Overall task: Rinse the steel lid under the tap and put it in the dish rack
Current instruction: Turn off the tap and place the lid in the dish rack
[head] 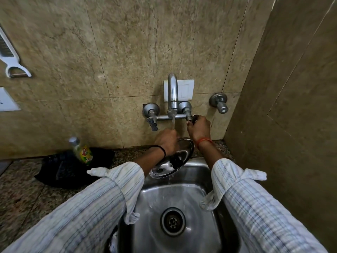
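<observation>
Water runs from the tap (172, 94) onto the steel lid (173, 157) at mid-frame.
The left hand (166, 141) is closed on the lid's upper edge, tilting it so runoff drains into the sink (197, 181); the right hand (198, 127) is closed around the right-side valve handle (194, 118), likely regulating flow.

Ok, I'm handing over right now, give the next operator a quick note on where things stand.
Left hand: gripping the steel lid by its far rim, tilted over the sink under the tap.
Right hand: closed on the right tap handle.
Water is running from the spout and draining off the lid's lower edge into the sink.
Done: the lid is under the stream, rinse under way.
Left: finish rinsing, shut the tap, place the lid in the dish rack, which is not in view.
</observation>
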